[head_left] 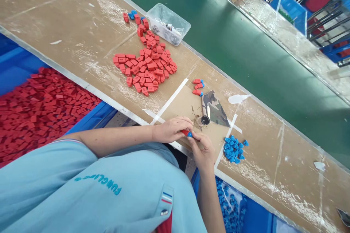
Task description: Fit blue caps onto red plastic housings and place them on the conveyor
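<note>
My left hand (175, 129) is closed around a small red plastic block (186, 132) near the table's front edge. At the block's right end sits a blue plastic cap (189, 134), pinched by the fingers of my right hand (202, 147). Just beyond my hands are a small round black-topped container (205, 119) and a camouflage-patterned cloth (216, 109). Behind the cloth lie a few red blocks with blue ends (197, 86). Loose blue caps (233, 149) are heaped to the right of my right hand. A large pile of red blocks (149, 65) spreads out to the left.
A clear plastic tub (169, 23) with small parts stands by the green belt (232, 40). A blue bin of red blocks (41, 113) is at the lower left; blue caps fill a bag (231, 204) below the table. A white plastic piece (238, 98) lies right of the cloth.
</note>
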Tool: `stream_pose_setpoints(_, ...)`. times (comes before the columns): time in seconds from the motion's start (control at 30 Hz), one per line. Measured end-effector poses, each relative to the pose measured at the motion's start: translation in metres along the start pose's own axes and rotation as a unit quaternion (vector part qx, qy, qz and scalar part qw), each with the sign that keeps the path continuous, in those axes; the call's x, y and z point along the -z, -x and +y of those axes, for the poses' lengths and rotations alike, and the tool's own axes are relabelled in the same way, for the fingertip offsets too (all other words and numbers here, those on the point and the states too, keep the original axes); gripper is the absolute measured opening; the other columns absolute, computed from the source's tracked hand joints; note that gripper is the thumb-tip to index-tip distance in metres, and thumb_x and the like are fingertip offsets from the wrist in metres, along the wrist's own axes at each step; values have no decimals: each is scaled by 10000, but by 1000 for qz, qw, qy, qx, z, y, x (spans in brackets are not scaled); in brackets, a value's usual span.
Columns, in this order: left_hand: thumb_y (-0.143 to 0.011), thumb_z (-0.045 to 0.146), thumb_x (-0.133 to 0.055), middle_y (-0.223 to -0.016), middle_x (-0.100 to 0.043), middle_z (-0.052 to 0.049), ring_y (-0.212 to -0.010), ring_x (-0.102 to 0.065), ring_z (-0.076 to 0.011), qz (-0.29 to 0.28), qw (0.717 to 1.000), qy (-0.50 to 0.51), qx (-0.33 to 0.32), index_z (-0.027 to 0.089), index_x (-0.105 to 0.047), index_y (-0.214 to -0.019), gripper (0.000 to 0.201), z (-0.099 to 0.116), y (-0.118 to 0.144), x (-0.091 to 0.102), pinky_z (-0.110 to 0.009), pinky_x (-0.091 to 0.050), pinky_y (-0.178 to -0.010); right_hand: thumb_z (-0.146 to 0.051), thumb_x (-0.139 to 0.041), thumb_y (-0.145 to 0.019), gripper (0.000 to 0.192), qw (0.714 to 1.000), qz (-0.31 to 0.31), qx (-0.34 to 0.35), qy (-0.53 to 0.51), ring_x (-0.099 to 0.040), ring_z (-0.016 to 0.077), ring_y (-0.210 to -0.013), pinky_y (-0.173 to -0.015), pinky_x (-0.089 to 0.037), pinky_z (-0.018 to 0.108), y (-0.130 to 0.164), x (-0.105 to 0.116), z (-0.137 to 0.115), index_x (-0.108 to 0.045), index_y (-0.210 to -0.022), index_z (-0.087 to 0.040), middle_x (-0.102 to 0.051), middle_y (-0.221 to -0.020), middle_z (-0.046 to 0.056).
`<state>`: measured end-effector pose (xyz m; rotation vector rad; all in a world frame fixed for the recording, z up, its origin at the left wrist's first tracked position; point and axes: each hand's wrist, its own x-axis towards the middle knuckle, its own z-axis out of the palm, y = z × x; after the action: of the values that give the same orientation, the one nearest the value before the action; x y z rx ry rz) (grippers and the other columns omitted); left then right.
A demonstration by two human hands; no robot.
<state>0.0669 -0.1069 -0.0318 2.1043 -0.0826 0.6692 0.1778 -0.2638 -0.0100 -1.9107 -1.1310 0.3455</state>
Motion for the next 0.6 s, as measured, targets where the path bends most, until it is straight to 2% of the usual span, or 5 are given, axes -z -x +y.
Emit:
stream_pose_setpoints(0.17, -857, 110, -506, -923, -686, -100, -1075, -609, -221, -1, 999, -3, 32, 161, -602, -925, 129, 0, 1, -2, -363, -498, -923, -361, -656, -815, 197, 998, -6, -63, -25, -669, 198, -830, -752, -551, 366, 3, 0, -1, -716, -935, -216, -726, -913, 71)
stream_pose_setpoints(0.23, -881, 156, -527, -931, -689, -103, -1106, -596, -223, 4, 999, -14, 41, 158, -610, -932, 97, 1, 1, -2, -360, -491, -942, -366, -665, -809, 226, 994, 6, -87, -67, -673, 195, -837, -767, -556, 367, 6, -3, -1, -698, -955, -196, -723, -924, 79)
stream_pose_setpoints(0.37, -918, 188, -496, -993, -691, -117, -1227, -525, -236, -1, 998, -47, 39, 154, -626, -1005, 160, 5, 2, 0, -378, -463, -1000, -350, -669, -808, 262, 976, 28, -135, -167, -677, 174, -804, -752, -565, 340, 12, -15, -4, -644, -998, -172, -716, -902, 74)
stream_pose_setpoints(0.5, -934, 179, -475, -1080, -684, -117, -1345, -414, -242, -17, 998, -55, 20, 165, -634, -1076, 214, 7, 0, 2, -375, -469, -992, -362, -674, -799, 284, 972, 72, -150, -169, -671, 174, -832, -764, -558, 336, 14, -20, -3, -626, -994, -161, -706, -931, 86)
stream_pose_setpoints(0.6, -931, 206, -500, -1067, -697, -109, -1308, -441, -251, -2, 998, -60, 5, 160, -642, -1086, 215, 6, -1, 1, -382, -470, -985, -366, -666, -803, 286, 975, 71, -144, -152, -665, 169, -823, -764, -553, 334, 15, -18, -4, -629, -994, -157, -700, -929, 85)
